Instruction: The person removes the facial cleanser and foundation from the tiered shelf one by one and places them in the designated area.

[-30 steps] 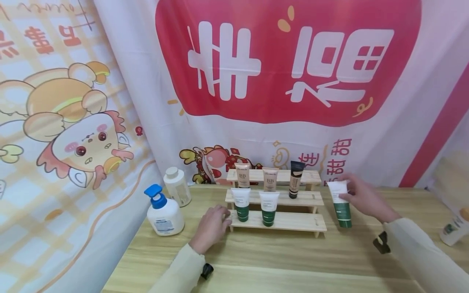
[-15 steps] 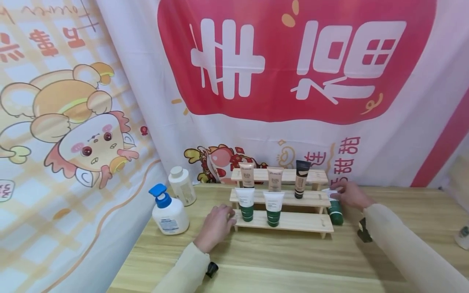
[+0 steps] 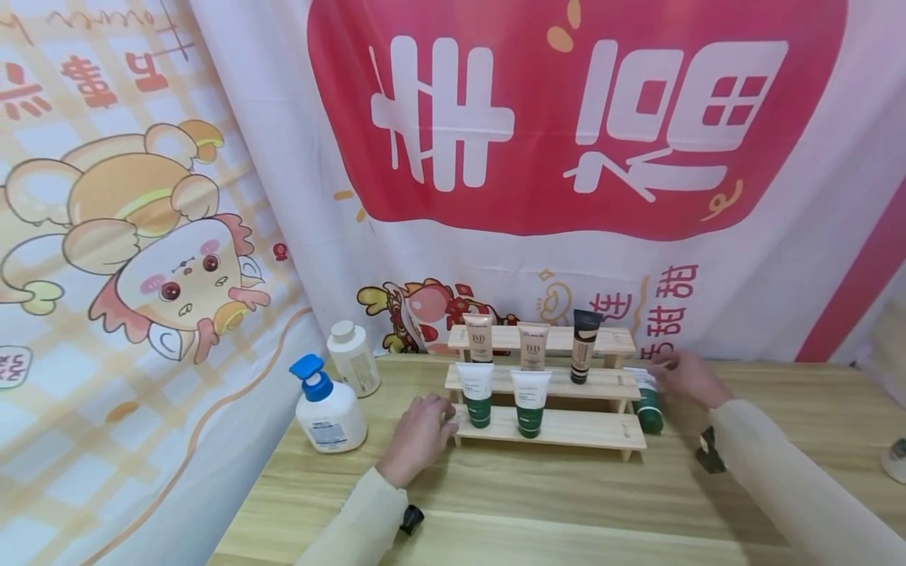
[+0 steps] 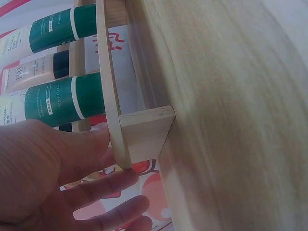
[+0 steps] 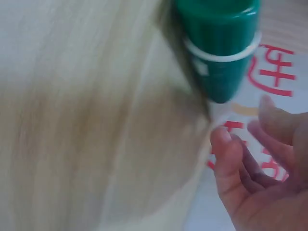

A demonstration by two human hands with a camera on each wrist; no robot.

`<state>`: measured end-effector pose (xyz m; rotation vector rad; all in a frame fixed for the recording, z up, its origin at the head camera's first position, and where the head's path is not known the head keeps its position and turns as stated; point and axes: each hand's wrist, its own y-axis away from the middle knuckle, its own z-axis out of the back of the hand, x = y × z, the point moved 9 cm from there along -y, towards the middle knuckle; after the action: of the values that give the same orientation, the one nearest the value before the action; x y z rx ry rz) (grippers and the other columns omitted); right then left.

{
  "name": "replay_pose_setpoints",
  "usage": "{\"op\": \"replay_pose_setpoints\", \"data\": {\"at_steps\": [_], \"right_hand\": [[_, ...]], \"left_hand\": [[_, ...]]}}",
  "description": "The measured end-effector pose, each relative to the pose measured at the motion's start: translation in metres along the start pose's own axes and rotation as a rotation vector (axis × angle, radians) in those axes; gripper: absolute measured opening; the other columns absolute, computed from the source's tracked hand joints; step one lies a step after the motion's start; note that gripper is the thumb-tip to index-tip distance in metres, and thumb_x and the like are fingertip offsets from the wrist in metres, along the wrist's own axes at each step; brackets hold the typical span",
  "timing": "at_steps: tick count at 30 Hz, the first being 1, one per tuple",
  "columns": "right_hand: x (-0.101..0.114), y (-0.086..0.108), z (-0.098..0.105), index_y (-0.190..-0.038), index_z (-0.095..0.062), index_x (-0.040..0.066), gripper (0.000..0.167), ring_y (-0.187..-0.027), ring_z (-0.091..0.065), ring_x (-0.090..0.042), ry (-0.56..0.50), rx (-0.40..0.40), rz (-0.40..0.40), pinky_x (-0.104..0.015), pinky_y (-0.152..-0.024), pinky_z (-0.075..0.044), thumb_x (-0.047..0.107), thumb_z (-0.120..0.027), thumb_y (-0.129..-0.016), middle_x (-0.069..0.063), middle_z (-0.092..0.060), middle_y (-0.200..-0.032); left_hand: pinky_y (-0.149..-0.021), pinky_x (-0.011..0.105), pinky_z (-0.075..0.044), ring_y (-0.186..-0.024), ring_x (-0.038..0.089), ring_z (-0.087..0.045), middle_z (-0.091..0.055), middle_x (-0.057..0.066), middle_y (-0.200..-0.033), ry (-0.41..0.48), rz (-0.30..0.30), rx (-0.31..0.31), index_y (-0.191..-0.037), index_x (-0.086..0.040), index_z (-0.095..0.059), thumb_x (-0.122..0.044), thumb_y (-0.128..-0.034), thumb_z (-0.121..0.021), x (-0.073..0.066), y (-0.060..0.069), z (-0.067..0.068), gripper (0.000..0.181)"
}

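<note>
A three-tier wooden display rack (image 3: 576,428) stands on the table. At its left end my left hand (image 3: 419,436) grips the lowest shelf, thumb on top and fingers below in the left wrist view. Two white-and-green squeeze tubes (image 3: 476,397) stand upright on that shelf. Behind them are two beige BB cream tubes (image 3: 533,346) and a black-capped tube (image 3: 583,346). A third green-and-white squeeze tube (image 5: 219,36) appears to lie on the table by the rack's right end. My right hand (image 5: 262,178) is just beside it, fingers apart and holding nothing.
Left of the rack are a white pump bottle (image 3: 329,417) with a blue pump and a white capped bottle (image 3: 355,363). Another white bottle (image 3: 895,462) is partly cut off at the right edge. A printed cloth (image 3: 439,228) hangs behind the table.
My right hand has moved left and brought the third squeeze tube down beside the rack's right end, then let go of it. My left hand keeps its grip on the shelf.
</note>
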<state>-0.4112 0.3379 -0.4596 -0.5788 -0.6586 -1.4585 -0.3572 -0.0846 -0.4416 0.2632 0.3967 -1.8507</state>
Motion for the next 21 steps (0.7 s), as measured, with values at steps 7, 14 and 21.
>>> {"op": "replay_pose_setpoints", "data": {"at_steps": [7, 14, 21], "right_hand": [[0.038, 0.038, 0.026, -0.119, -0.055, -0.002, 0.055, -0.095, -0.056, -0.035, 0.119, -0.232, 0.109, -0.046, -0.072, -0.051, 0.046, -0.057, -0.092, -0.024, -0.058, -0.111], [0.079, 0.087, 0.018, -0.115, -0.059, 0.003, 0.038, -0.086, -0.061, -0.026, 0.134, -0.309, 0.299, -0.038, -0.069, -0.054, 0.027, -0.069, -0.088, -0.015, -0.062, -0.104], [0.149, 0.133, -0.018, -0.114, -0.063, 0.009, 0.046, -0.088, -0.059, -0.017, 0.146, -0.410, 0.693, -0.032, -0.071, -0.053, 0.014, -0.082, -0.072, 0.000, -0.061, -0.106]], "left_hand": [[-0.074, 0.035, -0.045, -0.086, 0.019, -0.049, -0.059, 0.003, -0.101, 0.013, 0.015, 0.013, -0.105, -0.010, -0.066, -0.020, -0.0838, -0.072, 0.003, 0.002, -0.003, 0.024], [-0.074, 0.035, -0.045, -0.087, 0.019, -0.049, -0.058, 0.004, -0.102, 0.027, 0.013, 0.016, -0.107, -0.009, -0.065, -0.019, -0.0850, -0.071, 0.001, 0.002, -0.002, 0.025], [-0.076, 0.035, -0.045, -0.088, 0.020, -0.049, -0.058, 0.006, -0.105, 0.024, 0.026, 0.025, -0.108, -0.009, -0.064, -0.019, -0.0864, -0.069, -0.001, 0.000, -0.004, 0.025]]}}
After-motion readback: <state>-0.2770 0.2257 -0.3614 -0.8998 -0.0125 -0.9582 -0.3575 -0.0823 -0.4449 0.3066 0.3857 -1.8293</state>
